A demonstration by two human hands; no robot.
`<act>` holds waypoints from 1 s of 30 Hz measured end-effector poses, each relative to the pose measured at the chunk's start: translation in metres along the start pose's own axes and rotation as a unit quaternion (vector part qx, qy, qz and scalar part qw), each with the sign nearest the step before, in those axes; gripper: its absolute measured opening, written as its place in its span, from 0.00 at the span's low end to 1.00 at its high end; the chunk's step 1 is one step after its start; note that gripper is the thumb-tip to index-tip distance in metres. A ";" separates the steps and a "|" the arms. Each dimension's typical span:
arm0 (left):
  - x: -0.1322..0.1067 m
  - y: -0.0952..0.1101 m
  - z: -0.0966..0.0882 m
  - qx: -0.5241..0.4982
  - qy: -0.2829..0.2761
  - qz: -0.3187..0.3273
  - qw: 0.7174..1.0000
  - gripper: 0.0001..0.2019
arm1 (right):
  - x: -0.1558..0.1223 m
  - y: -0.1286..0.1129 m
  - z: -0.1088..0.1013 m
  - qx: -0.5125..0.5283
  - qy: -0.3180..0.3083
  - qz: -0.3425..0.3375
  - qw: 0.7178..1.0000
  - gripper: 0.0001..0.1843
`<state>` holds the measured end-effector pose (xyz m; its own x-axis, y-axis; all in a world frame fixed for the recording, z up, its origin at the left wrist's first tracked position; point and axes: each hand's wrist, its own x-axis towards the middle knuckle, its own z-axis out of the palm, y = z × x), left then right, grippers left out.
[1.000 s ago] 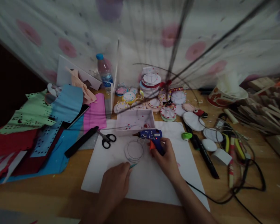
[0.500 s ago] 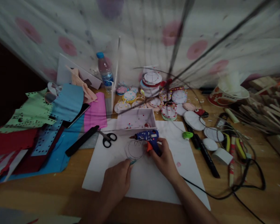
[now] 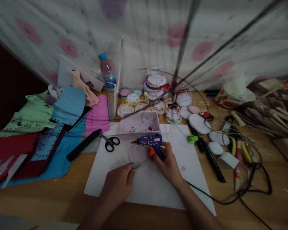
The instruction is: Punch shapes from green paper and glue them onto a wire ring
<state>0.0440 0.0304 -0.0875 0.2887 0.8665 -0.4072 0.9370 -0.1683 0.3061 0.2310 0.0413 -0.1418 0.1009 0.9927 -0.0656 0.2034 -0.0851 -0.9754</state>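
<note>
My right hand point(image 3: 166, 164) is wrapped round the handle of a blue hot glue gun point(image 3: 148, 140) with an orange trigger. The gun's nozzle points left, above a round white disc point(image 3: 138, 155) that carries a thin curved outline. At the disc's near edge, a small teal bit point(image 3: 135, 166) shows beside the fingertips of my left hand point(image 3: 118, 182), which pinches that edge. Both hands are over a white board point(image 3: 156, 188). Behind the gun stands a shallow white box point(image 3: 140, 123) with small red and coloured bits in it.
Black-handled scissors point(image 3: 111, 144) lie left of the disc, near coloured felt sheets point(image 3: 69, 105). Decorated round pieces point(image 3: 156, 81) are stacked at the back beside a water bottle point(image 3: 108, 72). On the right are a black marker point(image 3: 216, 164), a cable point(image 3: 213, 199) and wooden sticks point(image 3: 268, 111).
The glue gun's nozzle has shifted very slightly left above the disc. Both hands keep the same hold, and the rest looks unchanged apart from a tiny shift of the view.
</note>
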 end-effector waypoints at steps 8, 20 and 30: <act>0.004 0.003 -0.002 0.001 -0.021 -0.024 0.999 0.13 | 0.000 0.003 0.000 -0.004 0.004 0.000 1.000 0.16; 0.010 0.003 -0.006 -0.046 -0.054 -0.055 0.996 0.14 | 0.001 0.001 0.001 -0.008 0.008 0.002 1.000 0.16; 0.017 0.000 -0.016 -0.044 -0.100 -0.041 0.993 0.19 | 0.000 0.000 0.000 -0.015 0.007 0.006 1.000 0.16</act>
<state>0.0460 0.0528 -0.0803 0.2547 0.7631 -0.5940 0.9403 -0.0519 0.3365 0.2314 0.0413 -0.1416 0.1172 0.9904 -0.0731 0.2318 -0.0989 -0.9677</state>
